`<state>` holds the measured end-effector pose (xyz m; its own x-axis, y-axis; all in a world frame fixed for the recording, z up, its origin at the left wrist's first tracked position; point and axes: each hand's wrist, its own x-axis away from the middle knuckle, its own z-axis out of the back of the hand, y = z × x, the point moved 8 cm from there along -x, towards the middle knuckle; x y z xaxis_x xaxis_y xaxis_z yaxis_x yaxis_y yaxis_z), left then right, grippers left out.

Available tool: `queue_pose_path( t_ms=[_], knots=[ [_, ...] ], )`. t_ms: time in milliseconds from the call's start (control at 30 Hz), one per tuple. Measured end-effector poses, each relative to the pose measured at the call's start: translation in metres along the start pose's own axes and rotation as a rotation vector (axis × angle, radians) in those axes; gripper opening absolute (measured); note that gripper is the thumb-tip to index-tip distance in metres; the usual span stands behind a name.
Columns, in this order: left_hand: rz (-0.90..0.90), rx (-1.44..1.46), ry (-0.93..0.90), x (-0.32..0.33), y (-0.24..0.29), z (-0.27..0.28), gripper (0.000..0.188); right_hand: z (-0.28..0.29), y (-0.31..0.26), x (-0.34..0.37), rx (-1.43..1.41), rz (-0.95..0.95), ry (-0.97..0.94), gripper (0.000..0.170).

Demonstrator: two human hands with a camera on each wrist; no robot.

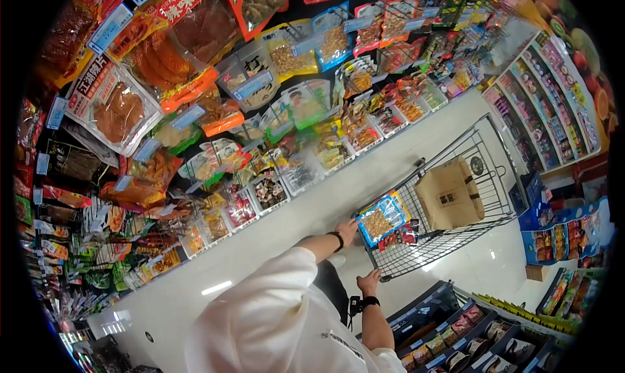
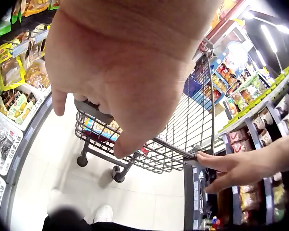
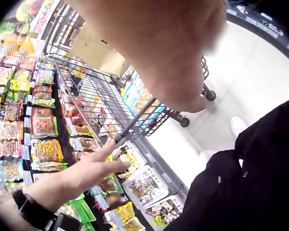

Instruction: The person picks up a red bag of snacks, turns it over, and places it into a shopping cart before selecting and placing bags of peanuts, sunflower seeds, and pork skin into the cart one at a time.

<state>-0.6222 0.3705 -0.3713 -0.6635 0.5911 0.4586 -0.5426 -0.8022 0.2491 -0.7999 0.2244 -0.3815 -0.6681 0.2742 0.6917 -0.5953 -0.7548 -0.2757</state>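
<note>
A wire shopping cart (image 1: 449,243) stands in the aisle, its narrow end toward the person. My left hand (image 1: 347,231) holds one corner; in the left wrist view the fingers of the left hand (image 2: 120,72) bend over the dark corner piece. At the opposite corner, my right hand (image 1: 369,282) has its fingers on the rim, the thumb apart; the palm of the right hand (image 3: 168,57) hides part of that grip. Inside the cart lie a blue-edged nut packet (image 1: 383,220), a dark red packet (image 1: 407,233) and a brown paper bag (image 1: 449,194).
A long shelf of hanging snack packets (image 1: 283,50) and trays (image 1: 270,194) runs along the left. Dark bins of packaged goods (image 1: 456,334) stand at the right, close to the right arm. Farther on are a curved display rack (image 1: 547,102) and a blue display (image 1: 566,236).
</note>
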Motion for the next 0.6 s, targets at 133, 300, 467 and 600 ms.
queue_pose_path(
  t_ms=[133, 300, 467, 600],
  knots=[
    [0.039, 0.154, -0.038, 0.009, -0.002, 0.016, 0.082, -0.009, 0.010, -0.005, -0.064, -0.027, -0.075, 0.105],
    [0.002, -0.003, -0.313, 0.016, -0.005, 0.021, 0.080, -0.017, 0.007, -0.001, -0.068, -0.069, -0.036, 0.106],
    [-0.199, 0.616, -0.001, 0.043, -0.011, 0.054, 0.045, 0.008, 0.010, -0.019, -0.168, -0.108, 0.098, 0.079],
    [-0.210, 1.006, 0.040, 0.077, -0.057, 0.085, 0.035, 0.079, -0.086, -0.023, -0.238, 0.058, 0.404, 0.042]
  ],
)
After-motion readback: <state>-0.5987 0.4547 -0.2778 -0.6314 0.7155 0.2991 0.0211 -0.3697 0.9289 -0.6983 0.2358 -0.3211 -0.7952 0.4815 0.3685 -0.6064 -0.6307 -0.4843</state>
